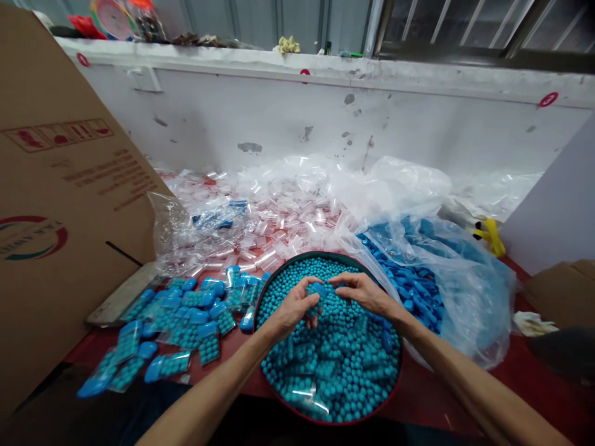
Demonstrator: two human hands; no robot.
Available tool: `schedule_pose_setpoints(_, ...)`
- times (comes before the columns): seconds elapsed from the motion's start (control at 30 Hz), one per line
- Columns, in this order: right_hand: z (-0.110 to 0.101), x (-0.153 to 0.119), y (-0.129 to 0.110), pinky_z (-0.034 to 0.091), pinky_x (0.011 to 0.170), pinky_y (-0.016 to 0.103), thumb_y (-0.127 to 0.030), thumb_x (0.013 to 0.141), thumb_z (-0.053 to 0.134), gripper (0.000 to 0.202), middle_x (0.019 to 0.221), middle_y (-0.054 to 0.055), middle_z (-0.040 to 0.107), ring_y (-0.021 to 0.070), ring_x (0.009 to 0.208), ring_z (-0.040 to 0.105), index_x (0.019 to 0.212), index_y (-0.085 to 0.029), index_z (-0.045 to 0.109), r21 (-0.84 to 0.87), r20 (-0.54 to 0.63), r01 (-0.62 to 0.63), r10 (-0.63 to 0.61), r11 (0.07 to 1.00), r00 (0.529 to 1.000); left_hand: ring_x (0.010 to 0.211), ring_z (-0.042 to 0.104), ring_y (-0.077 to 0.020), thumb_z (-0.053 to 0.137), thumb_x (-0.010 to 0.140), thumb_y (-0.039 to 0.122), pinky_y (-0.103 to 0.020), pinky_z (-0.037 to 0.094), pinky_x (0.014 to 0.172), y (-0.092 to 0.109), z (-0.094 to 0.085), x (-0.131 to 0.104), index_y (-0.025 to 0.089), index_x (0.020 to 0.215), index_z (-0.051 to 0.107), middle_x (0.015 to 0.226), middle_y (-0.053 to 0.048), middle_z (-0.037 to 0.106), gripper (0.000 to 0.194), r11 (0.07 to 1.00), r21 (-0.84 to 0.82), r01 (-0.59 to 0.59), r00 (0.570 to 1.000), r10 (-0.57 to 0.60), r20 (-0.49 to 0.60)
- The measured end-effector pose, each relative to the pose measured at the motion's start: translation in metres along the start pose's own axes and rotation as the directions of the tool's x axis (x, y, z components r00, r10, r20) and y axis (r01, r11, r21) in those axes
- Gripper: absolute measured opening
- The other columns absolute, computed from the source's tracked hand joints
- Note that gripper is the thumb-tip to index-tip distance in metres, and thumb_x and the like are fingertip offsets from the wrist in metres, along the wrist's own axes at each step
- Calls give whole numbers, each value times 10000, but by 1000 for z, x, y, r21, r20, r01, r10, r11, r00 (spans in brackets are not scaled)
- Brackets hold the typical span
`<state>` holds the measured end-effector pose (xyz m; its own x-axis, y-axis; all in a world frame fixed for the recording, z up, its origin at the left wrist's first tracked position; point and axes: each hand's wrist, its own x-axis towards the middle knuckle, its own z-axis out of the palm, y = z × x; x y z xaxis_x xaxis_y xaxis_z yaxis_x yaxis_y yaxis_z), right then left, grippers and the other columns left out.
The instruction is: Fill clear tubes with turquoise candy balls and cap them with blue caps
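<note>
My left hand (300,305) is closed around a small clear case with a blue cap (318,289), above a round tub (396,378) of blue beads (344,375). My right hand (365,292) hovers just right of the case, fingers slightly apart and nothing visible in them. Some clear cases (309,396) lie on the beads inside the tub. To the left, a heap of bead-filled cases with blue caps (186,322) is spread on the red tabletop (232,362).
Empty clear cases (283,223) cover the table's back. On the right, a clear plastic bag (478,297) holds loose blue caps (423,291). A large cardboard box (74,173) stands at the left, and a yellow-handled tool (493,237) lies at the far right.
</note>
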<state>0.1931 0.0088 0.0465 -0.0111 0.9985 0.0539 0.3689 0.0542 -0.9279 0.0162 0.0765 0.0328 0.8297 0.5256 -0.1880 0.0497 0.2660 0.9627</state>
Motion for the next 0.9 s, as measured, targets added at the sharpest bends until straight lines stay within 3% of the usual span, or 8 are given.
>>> schedule_pose_setpoints(0.1, 4, 9, 2, 450, 531, 260, -269, 679, 578, 364, 751, 6, 562, 92, 516, 504, 1021, -153, 532, 257, -70, -130, 152, 958, 986, 388, 518, -78, 486, 749, 380, -137, 307, 324, 0, -2, -1, 199, 1093, 339, 625, 32, 547, 416, 1000, 7, -6, 1000, 6, 24)
schedule_pose_setpoints(0.17, 13, 12, 0, 464, 540, 278, -298, 697, 556, 392, 768, 19, 575, 112, 545, 530, 1059, -155, 515, 272, -109, -133, 167, 953, 980, 367, 498, -71, 480, 752, 369, -136, 283, 312, 0, 0, 0, 191, 1115, 329, 607, 38, 535, 432, 1000, 23, -14, 1000, 15, -20)
schedule_pose_setpoints(0.33, 28, 4, -17, 452, 714, 328, -350, 779, 470, 369, 925, 56, 587, 178, 779, 560, 1104, -178, 511, -164, -46, 56, -64, 985, 997, 337, 428, -60, 492, 741, 327, -154, 267, 327, 0, 9, 2, 205, 1217, 276, 530, 71, 476, 537, 998, 1, -71, 983, 70, -171)
schedule_pose_setpoints(0.43, 32, -1, -20, 411, 814, 371, -409, 627, 644, 766, 1141, 130, 478, 249, 988, 491, 1262, -139, 314, -347, 27, 119, -117, 930, 993, 440, 456, -59, 538, 708, 311, -166, 327, 411, 2, 12, 3, 176, 1157, 370, 619, 42, 506, 499, 987, -84, -136, 972, 116, -203)
schedule_pose_setpoints(0.5, 36, -2, -17, 433, 769, 372, -434, 560, 686, 909, 1128, 148, 472, 258, 956, 508, 1287, -122, 238, -407, 32, 98, -93, 908, 995, 508, 471, -63, 566, 689, 305, -174, 359, 476, 4, 13, 3, 166, 1143, 385, 686, 26, 522, 508, 980, -127, -152, 970, 123, -210)
schedule_pose_setpoints(0.6, 42, 1, -13, 456, 691, 348, -416, 607, 644, 788, 1018, 109, 525, 227, 838, 555, 1248, -142, 278, -457, -12, 91, -108, 885, 994, 485, 433, -54, 572, 687, 308, -176, 355, 488, 4, 14, 2, 178, 1160, 373, 628, 51, 488, 529, 985, -122, -124, 970, 95, -222)
schedule_pose_setpoints(0.73, 51, 3, -9, 450, 727, 355, -318, 632, 603, 631, 1050, 117, 510, 231, 886, 546, 1180, -143, 343, -524, -106, 149, -238, 838, 966, 495, 430, -60, 567, 681, 317, -179, 353, 482, 0, 16, 3, 169, 1028, 450, 630, 50, 480, 395, 985, -64, -162, 943, 135, -304)
schedule_pose_setpoints(0.9, 58, 5, -7, 458, 728, 372, -326, 613, 605, 612, 1025, 133, 508, 246, 913, 530, 1134, -108, 371, -549, -153, 116, -236, 828, 960, 455, 383, -48, 541, 684, 265, -156, 302, 435, -5, 17, 10, 170, 931, 504, 559, 68, 442, 266, 983, 83, -166, 897, 186, -402)
